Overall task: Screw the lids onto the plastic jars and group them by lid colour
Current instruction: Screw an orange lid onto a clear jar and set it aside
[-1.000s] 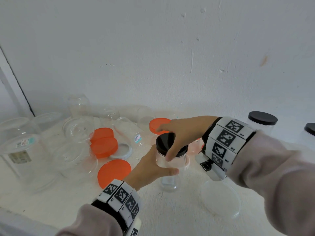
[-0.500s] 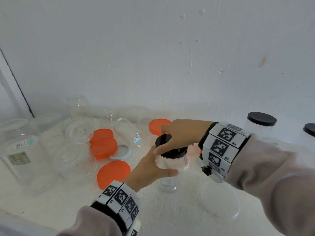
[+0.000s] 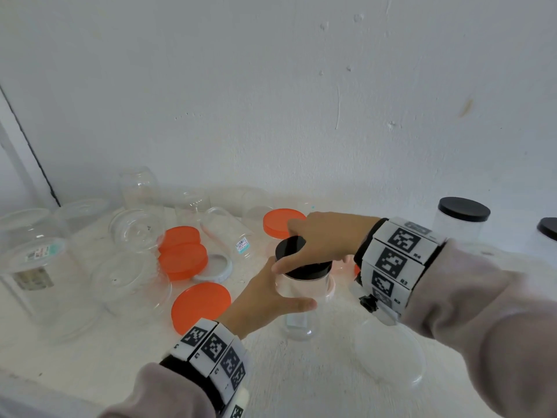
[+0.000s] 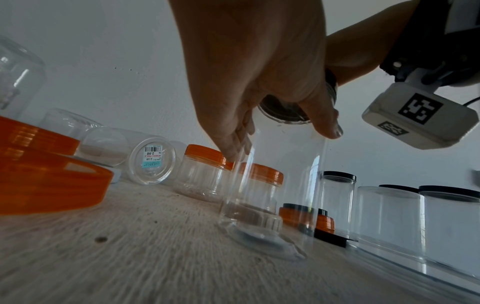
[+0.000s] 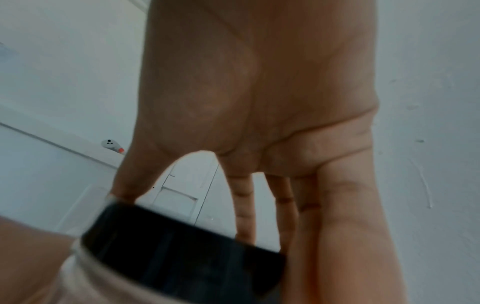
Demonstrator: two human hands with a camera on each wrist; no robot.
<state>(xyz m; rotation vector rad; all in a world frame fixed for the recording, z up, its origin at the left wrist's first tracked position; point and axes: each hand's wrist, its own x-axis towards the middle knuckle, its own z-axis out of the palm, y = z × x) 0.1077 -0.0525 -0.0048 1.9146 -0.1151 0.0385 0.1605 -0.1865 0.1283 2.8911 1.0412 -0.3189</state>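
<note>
the right hand (image 3: 324, 236) grasps the black lid (image 3: 301, 260) from above, thumb and fingers curled down around its rim, with the lid sitting on the mouth of a tall clear jar (image 3: 303, 292). the left hand (image 3: 265, 300) wraps the jar's wall from the near left side, thumb across its front. in the left wrist view the jar (image 4: 272, 185) stands upright on the white table (image 3: 301, 384).

just left of the left hand lies a loose orange lid (image 3: 200, 306), and past it two more stacked orange lids (image 3: 182, 251) beside a white lid ring (image 3: 215, 268). behind the right hand sits another orange lid (image 3: 278, 223), partly hidden by the fingers. several open clear jars (image 3: 135, 230) crowd the left and back of the table, some lying on their sides. near the right forearm lies a flat clear lid (image 3: 390, 354). at the far right, against the wall, stands a jar already closed with a black lid (image 3: 462, 218), with another at the frame edge (image 3: 547, 233).
</note>
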